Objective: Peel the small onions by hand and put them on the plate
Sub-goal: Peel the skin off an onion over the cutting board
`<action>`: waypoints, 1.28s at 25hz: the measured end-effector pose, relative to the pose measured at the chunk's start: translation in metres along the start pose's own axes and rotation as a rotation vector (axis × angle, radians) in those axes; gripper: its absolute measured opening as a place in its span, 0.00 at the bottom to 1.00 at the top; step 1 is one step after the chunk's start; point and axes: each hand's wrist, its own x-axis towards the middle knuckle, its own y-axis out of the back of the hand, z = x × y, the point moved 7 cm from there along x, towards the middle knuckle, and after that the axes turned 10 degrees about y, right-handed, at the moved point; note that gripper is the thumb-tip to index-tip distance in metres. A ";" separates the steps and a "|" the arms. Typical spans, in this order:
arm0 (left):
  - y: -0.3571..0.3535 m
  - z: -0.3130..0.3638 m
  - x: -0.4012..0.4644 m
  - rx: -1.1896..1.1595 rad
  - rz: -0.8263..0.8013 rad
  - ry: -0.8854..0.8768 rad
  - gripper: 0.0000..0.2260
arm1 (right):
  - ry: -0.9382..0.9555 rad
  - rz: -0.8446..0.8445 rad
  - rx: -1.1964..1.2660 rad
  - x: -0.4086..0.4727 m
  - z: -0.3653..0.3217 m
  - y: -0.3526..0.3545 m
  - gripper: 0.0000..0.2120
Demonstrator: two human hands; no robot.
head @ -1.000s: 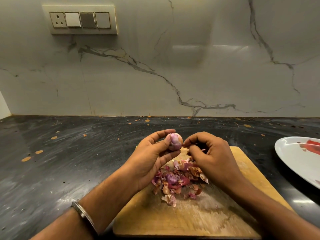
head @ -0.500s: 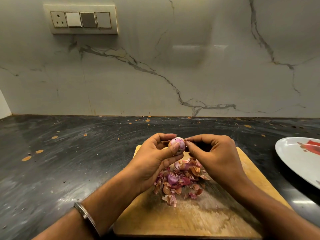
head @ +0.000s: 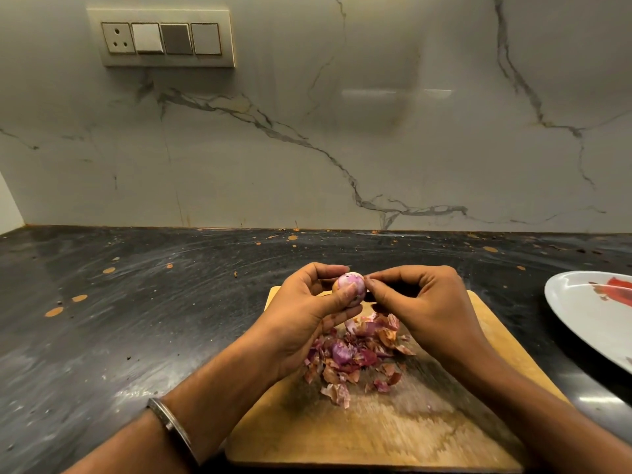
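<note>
A small pink-purple onion sits between the thumb and fingers of my left hand, held above the far end of a wooden cutting board. My right hand has its thumb and forefinger pinched together against the onion's right side. A heap of purple and brown onion skins lies on the board under both hands. The white plate with a red print stands at the right edge, partly cut off by the frame.
The board lies on a dark stone counter with orange specks. A marble-look wall rises behind, with a socket and switch panel at the upper left.
My right hand has come back from beside the onion and its fingertips now pinch at the onion's right side. The left hand has turned the onion a little.
</note>
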 end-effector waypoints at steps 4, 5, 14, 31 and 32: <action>0.000 0.001 -0.002 0.064 0.007 -0.030 0.20 | 0.004 -0.011 0.011 0.000 0.000 0.001 0.04; 0.000 0.001 -0.002 0.067 0.004 -0.033 0.20 | 0.006 -0.011 0.012 0.000 -0.001 0.001 0.04; 0.000 -0.003 0.000 0.091 0.011 -0.047 0.19 | 0.064 0.056 -0.101 -0.002 -0.006 0.002 0.03; 0.000 0.000 0.001 0.111 -0.005 -0.075 0.19 | -0.011 0.059 0.042 -0.002 0.002 -0.002 0.04; -0.001 -0.001 0.000 0.129 0.002 -0.079 0.19 | 0.011 0.070 -0.009 -0.003 0.001 -0.001 0.03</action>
